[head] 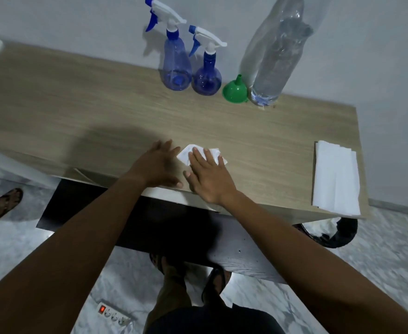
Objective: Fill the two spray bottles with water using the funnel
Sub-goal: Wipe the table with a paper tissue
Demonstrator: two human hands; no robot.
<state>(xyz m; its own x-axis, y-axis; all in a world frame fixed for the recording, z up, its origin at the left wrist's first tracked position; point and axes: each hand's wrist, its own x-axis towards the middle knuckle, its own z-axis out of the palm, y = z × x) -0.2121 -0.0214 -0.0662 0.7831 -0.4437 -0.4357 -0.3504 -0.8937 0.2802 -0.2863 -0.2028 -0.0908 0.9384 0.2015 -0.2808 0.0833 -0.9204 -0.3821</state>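
Note:
Two blue spray bottles with white trigger heads stand at the back of the wooden table [77,104], the taller one [174,61] on the left and the rounder one [206,73] on the right. A green funnel [234,90] lies beside them, wide end down. A large clear water bottle [275,56] stands to its right. My right hand [207,177] presses flat on a crumpled white tissue [186,154] near the front edge. My left hand [156,165] rests flat on the table just left of it, fingers straight.
A stack of folded white tissues [334,177] lies at the table's right end. Below that end stands a black bin [338,232] with white paper in it. A power strip [112,314] lies on the floor. Another person's sandalled foot [3,206] is at the left.

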